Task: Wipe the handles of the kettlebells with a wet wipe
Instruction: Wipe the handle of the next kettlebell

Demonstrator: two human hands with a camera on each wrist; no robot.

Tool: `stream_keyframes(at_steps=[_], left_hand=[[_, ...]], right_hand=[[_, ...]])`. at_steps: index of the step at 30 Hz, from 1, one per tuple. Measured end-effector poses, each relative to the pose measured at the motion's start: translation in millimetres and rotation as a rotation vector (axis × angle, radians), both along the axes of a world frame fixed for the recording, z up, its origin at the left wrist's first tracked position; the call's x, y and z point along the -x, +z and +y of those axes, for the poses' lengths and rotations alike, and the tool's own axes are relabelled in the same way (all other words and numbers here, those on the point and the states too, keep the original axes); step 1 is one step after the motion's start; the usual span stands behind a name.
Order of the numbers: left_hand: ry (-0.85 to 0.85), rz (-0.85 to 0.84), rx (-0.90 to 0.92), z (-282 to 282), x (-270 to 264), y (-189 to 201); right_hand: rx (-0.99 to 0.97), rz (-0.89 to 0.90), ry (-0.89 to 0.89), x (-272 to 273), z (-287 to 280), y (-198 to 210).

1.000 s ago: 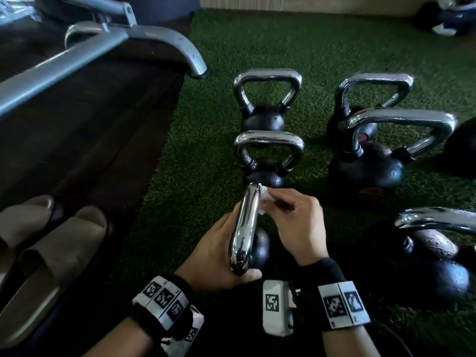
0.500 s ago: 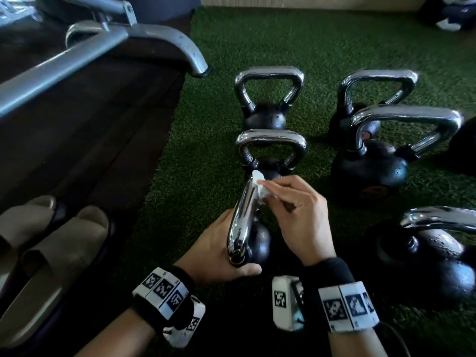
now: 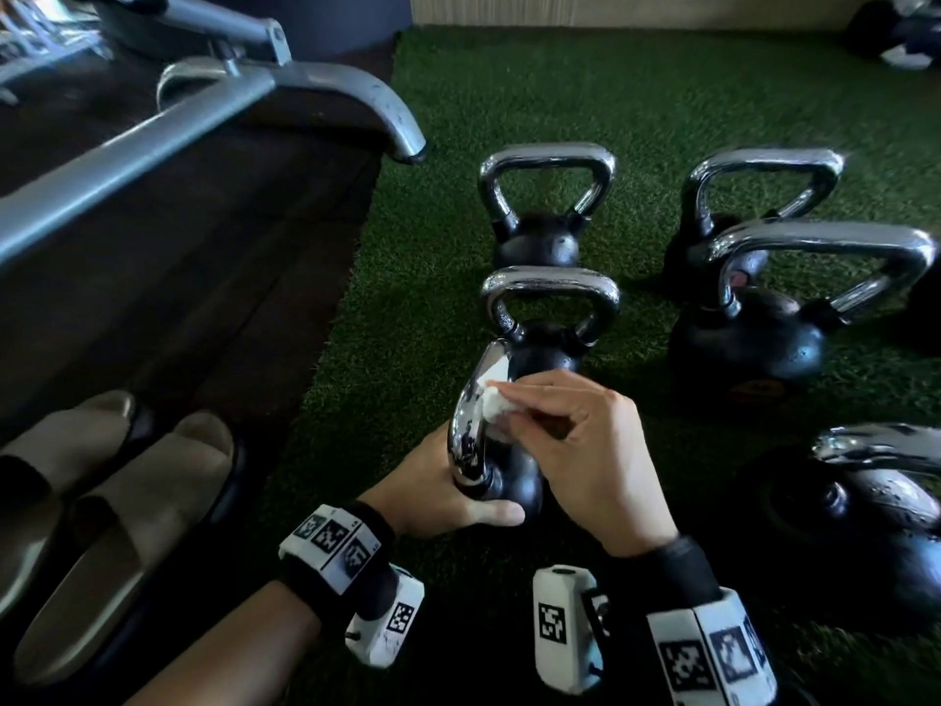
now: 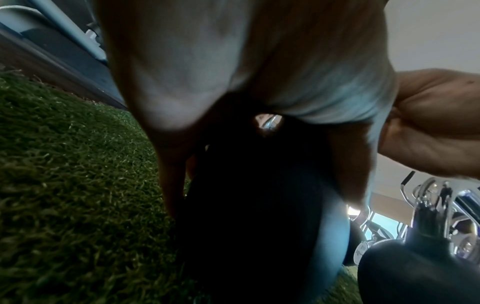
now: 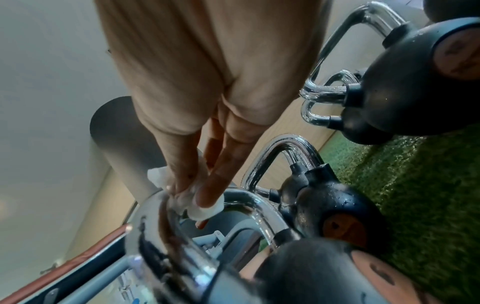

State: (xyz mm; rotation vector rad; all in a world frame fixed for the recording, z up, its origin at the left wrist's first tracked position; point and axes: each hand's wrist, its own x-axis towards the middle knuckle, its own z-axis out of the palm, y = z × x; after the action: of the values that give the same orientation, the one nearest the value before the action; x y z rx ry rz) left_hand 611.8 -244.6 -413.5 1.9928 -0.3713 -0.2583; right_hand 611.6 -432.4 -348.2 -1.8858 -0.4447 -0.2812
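A small black kettlebell (image 3: 517,481) with a chrome handle (image 3: 473,415) stands on the green turf, its handle seen edge-on. My left hand (image 3: 438,496) wraps round its black ball from the left, thumb across the front. My right hand (image 3: 575,440) pinches a crumpled white wet wipe (image 3: 494,402) and presses it against the upper right side of the handle. In the right wrist view the wipe (image 5: 205,207) sits under my fingertips (image 5: 207,193) on the chrome bar (image 5: 249,201). The left wrist view shows my palm (image 4: 233,72) over the dark ball (image 4: 246,205).
Several more kettlebells stand on the turf: two in a row ahead (image 3: 547,308) (image 3: 545,206), bigger ones to the right (image 3: 753,328) (image 3: 865,512). A grey machine frame (image 3: 214,114) and two beige slippers (image 3: 102,512) lie on the dark floor at left.
My right hand has slid the wipe from the top of the handle down along its right side. The left hand keeps its hold on the ball.
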Motion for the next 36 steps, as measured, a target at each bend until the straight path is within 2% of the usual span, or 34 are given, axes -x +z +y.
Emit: stream_keyframes(at_steps=[4,7,10,13,18,20,23,26,30,34,36], left_hand=[[-0.048,0.024,-0.015,-1.7,-1.0,3.3],[-0.082,0.000,-0.006,-4.1,-0.4,10.6],[-0.056,0.064,0.074,-3.3,-0.4,6.2],[-0.005,0.092,0.114,0.9,2.5,4.4],[-0.090,0.157,0.212,5.2,0.9,11.7],[-0.088,0.180,0.188,5.7,-0.4,10.1],[-0.151,0.215,0.059,6.0,-1.3,14.7],[-0.183,0.248,0.041,6.3,-2.2,16.8],[-0.109,0.260,0.129,8.5,-1.4,10.6],[-0.102,0.230,0.095,11.6,2.4,8.9],[-0.079,0.219,0.140,11.5,4.1,8.3]], right_hand=[[-0.083,0.203,0.036,20.6,0.2,-3.7],[-0.130,0.282,0.018,22.8,0.9,-5.6],[-0.131,0.316,0.039,22.9,0.8,-10.3],[-0.048,0.319,0.077,28.3,4.0,-15.9],[0.117,0.182,0.134,20.2,6.6,-17.9],[0.191,0.161,0.151,9.6,8.0,-21.9],[0.264,0.284,0.212,-4.7,10.0,-19.6],[0.215,0.416,0.311,-7.2,7.1,-9.5],[0.063,0.512,0.367,-2.6,5.5,-5.1],[0.214,0.465,0.326,-6.8,7.4,-5.1],[0.138,0.495,0.363,-5.8,7.4,-4.4]])
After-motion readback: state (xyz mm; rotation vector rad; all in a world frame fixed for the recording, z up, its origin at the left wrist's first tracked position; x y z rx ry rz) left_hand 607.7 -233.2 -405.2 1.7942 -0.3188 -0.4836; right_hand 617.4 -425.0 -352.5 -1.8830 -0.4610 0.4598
